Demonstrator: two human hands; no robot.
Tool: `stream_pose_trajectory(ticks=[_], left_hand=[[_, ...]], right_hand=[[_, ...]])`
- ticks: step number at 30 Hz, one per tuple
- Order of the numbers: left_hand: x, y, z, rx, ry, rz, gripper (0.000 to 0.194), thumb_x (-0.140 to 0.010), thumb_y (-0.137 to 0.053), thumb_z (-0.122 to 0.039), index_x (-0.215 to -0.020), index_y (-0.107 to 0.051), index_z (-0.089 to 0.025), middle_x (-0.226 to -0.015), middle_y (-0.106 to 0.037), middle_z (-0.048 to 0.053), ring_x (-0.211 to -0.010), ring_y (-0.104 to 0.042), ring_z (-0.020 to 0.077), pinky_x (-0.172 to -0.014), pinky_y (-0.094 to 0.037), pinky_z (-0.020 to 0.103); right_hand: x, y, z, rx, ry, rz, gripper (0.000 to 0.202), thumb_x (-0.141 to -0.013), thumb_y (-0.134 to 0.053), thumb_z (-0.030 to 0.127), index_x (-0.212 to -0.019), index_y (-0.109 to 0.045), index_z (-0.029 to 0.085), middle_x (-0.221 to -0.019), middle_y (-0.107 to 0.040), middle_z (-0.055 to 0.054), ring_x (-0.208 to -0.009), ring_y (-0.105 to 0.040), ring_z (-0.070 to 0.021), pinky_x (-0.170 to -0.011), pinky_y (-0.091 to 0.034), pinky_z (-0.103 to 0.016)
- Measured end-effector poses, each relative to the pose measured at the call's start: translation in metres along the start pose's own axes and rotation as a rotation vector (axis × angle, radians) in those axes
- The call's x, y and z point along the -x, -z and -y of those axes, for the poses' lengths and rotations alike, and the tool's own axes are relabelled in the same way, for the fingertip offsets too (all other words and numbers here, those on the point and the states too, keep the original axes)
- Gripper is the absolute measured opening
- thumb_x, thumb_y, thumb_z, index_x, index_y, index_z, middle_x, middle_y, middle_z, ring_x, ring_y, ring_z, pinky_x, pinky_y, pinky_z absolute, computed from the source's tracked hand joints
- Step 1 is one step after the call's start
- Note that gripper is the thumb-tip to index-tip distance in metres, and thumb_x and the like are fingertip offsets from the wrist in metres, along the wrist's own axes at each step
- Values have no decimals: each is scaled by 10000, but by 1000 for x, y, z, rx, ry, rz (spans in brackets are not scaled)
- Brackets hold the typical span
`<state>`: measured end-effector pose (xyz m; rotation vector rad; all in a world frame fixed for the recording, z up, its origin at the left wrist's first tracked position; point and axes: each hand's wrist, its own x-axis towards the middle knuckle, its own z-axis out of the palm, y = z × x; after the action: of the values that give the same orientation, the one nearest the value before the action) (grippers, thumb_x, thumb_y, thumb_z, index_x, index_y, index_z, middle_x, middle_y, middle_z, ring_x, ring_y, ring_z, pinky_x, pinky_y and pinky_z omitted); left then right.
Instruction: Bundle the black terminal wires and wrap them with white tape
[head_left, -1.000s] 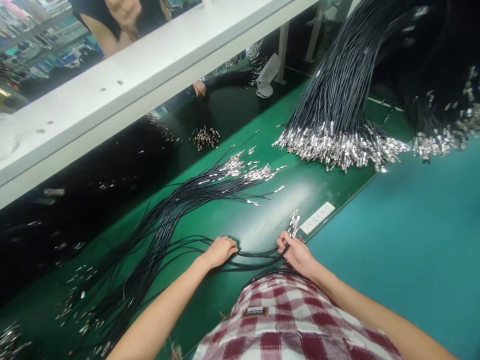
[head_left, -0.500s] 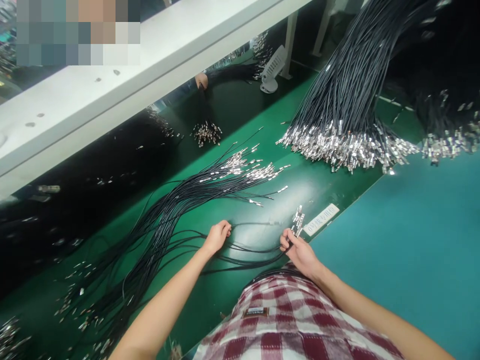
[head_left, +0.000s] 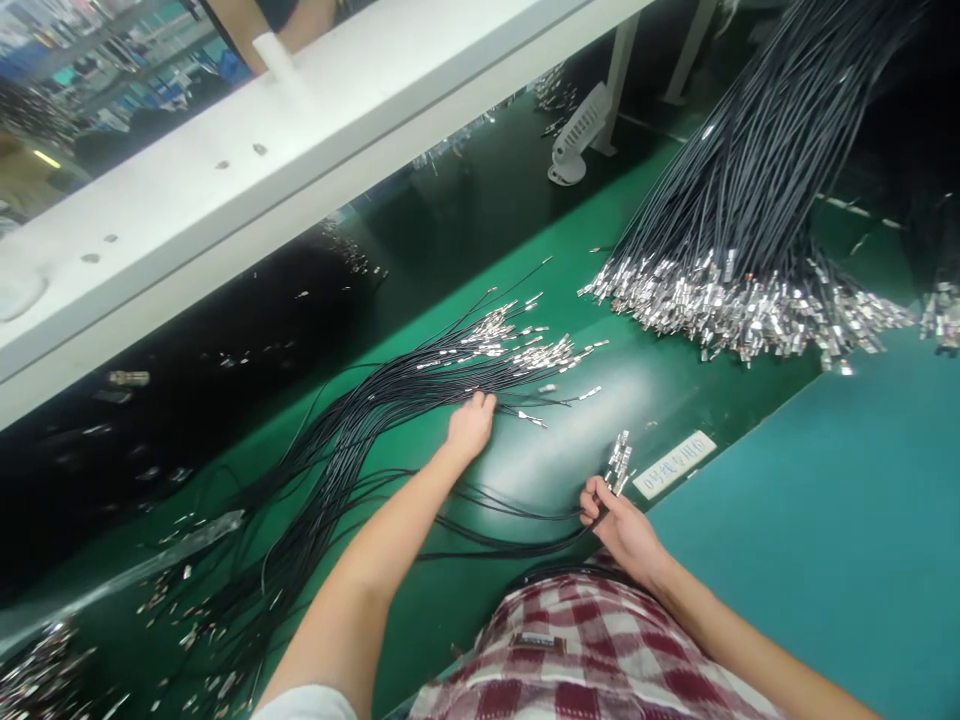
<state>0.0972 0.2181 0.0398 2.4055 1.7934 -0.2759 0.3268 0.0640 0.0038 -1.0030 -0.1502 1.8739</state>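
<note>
Head camera view: at centre frame, the left hand (head_left: 470,425) reaches across the green conveyor belt (head_left: 525,470), fingers loose and resting on the loose fan of black terminal wires (head_left: 390,390) without grasping any. Lower right of centre, the right hand (head_left: 622,525) is clenched around a small gathered bunch of wires (head_left: 517,530), its crimped metal terminals (head_left: 619,462) jutting up beside a white label (head_left: 675,463). A heavy bundle of wires (head_left: 735,200) spills from the upper right. A white shelf rail (head_left: 300,170) crosses the upper left.
</note>
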Motion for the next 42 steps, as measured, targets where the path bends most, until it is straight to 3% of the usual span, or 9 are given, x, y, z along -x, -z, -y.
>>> stream_pose_trajectory(ticks=[3, 6, 11, 17, 27, 31, 34, 38, 42], left_hand=[[-18, 11, 31, -93, -5, 42, 200, -935, -431, -148, -1066, -581, -134, -1189, -546, 160, -960, -607, 234, -750, -499, 317], [-11, 19, 34, -64, -74, 18, 184, -963, -443, -224, -956, -614, -156, -1101, -596, 127, -1005, -577, 229, -796, -498, 309], [51, 18, -21, 145, -242, -138, 297, -999, -395, -342, -954, -650, -196, -900, -651, 71, -892, -603, 189, -831, -487, 293], [115, -8, -94, 331, -151, -131, 345, -1009, -357, -323, -870, -645, -194, -817, -663, 56, -764, -631, 180, -720, -495, 285], [144, -32, -127, 274, -145, -56, 293, -992, -398, -276, -896, -657, -178, -857, -671, 87, -802, -637, 198, -719, -509, 296], [137, -18, -105, 416, -216, -21, 344, -997, -395, -340, -884, -678, -181, -846, -675, 72, -829, -628, 197, -786, -495, 308], [124, -4, -57, 520, -161, -14, 378, -1001, -368, -314, -846, -687, -185, -852, -693, 61, -867, -625, 191, -865, -470, 316], [111, 2, 12, 489, -35, 143, 253, -939, -444, -216, -884, -688, -179, -958, -710, 63, -917, -630, 196, -863, -462, 300], [112, -9, 33, 318, -95, 345, 106, -854, -597, -229, -905, -689, -213, -926, -694, 35, -900, -629, 198, -813, -465, 278]], right_hand=[[-2, 1, -1, -1, 1, -6, 326, -733, -750, 517, -759, -610, 224, -632, -411, 13, -606, -308, -149, -569, -307, -299], [-4, -1, 0, 1, 6, -4, 327, -731, -750, 524, -764, -631, 221, -624, -414, 11, -608, -320, -149, -567, -312, -297], [-4, -8, 5, -20, 8, -23, 384, -704, -775, 518, -943, -703, 226, -606, -365, 38, -567, -286, -128, -535, -316, -282], [11, -19, 11, 56, 49, 1, 502, -590, -879, 402, -1032, -702, 242, -652, -423, 48, -591, -345, -103, -540, -322, -246], [15, -5, -10, 222, 86, -102, 429, -639, -776, 611, -743, -707, 201, -672, -537, -10, -634, -429, -153, -575, -337, -302], [12, -2, -16, 364, 253, -88, 455, -683, -708, 670, -635, -640, 223, -857, -632, -38, -889, -520, -227, -789, -380, -331], [14, -5, -14, 273, 246, -18, 481, -697, -695, 677, -587, -577, 223, -975, -648, -52, -1046, -504, -262, -926, -353, -362], [20, -10, -9, 190, 182, 46, 480, -711, -695, 662, -593, -543, 222, -911, -644, -58, -992, -511, -253, -939, -346, -377], [26, -15, -6, 231, 186, 60, 486, -723, -676, 671, -602, -533, 223, -879, -640, -52, -924, -500, -238, -897, -345, -370]])
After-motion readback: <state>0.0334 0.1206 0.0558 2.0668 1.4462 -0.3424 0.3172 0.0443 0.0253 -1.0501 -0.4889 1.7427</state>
